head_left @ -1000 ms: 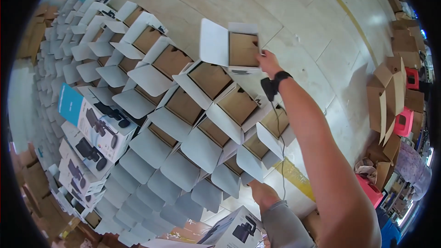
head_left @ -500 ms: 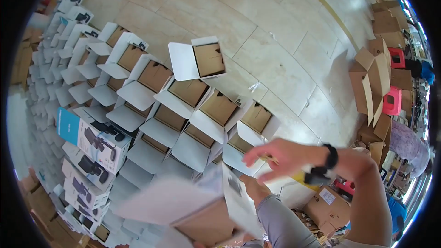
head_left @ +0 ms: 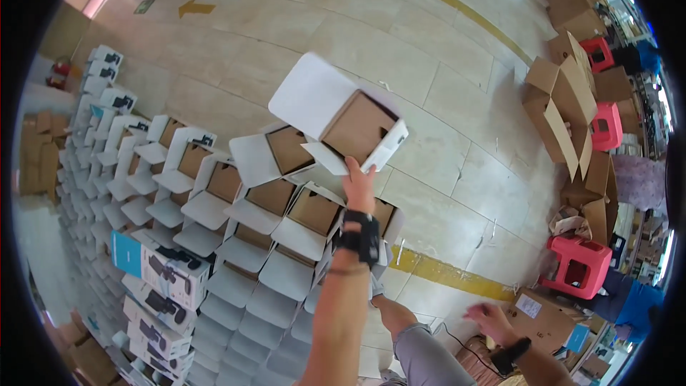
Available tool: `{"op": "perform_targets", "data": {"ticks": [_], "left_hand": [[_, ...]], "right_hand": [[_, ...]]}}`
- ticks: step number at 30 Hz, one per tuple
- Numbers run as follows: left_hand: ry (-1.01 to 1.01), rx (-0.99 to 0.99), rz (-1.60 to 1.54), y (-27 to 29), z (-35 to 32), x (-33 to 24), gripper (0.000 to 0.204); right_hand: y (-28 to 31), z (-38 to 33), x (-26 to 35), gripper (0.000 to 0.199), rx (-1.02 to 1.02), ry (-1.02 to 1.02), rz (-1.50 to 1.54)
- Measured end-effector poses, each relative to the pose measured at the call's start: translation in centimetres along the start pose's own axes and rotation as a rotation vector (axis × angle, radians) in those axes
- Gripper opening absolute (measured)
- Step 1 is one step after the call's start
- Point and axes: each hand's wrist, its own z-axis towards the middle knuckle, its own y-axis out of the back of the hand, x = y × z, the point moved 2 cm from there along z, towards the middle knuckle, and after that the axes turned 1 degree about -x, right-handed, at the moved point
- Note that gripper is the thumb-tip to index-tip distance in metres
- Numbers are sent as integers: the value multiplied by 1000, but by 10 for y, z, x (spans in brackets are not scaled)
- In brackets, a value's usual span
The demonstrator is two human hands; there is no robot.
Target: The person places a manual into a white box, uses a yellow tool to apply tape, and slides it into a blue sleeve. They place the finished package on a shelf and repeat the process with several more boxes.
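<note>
My left hand (head_left: pixel 359 184) grips the near edge of a white open-topped box (head_left: pixel 361 125) with a brown cardboard insert. The box is tilted, its large flap spread out to the upper left. Just left of it, an open white box (head_left: pixel 289 149) stands beside the rows, its flap folded out. Rows of similar open boxes (head_left: pixel 313 209) with brown inserts lie below and left of my left hand. My right hand (head_left: pixel 489 320) hangs at the lower right, away from the boxes, its fingers loosely bent and apart, with nothing seen in it.
Closed printed boxes (head_left: pixel 171 271) with a blue end stack on the rows at left. A yellow line (head_left: pixel 457 276) crosses the tiled floor. At right stand an open brown carton (head_left: pixel 561 111), a red stool (head_left: pixel 577 266) and a closed carton (head_left: pixel 539 322).
The held box has moved from low and near to far, beyond the rows. My right hand has drawn back to the lower right. The view has shifted.
</note>
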Motion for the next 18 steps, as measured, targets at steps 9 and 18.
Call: {"op": "perform_targets", "data": {"ticks": [9,18], "left_hand": [[-100,-54,830,81,146,132,53],[-399,93,1588,126,73,57,31]], "right_hand": [[103,-65,-317,16,-475,-270,113],[15,-81,-341,28,-55,-283,256]]}}
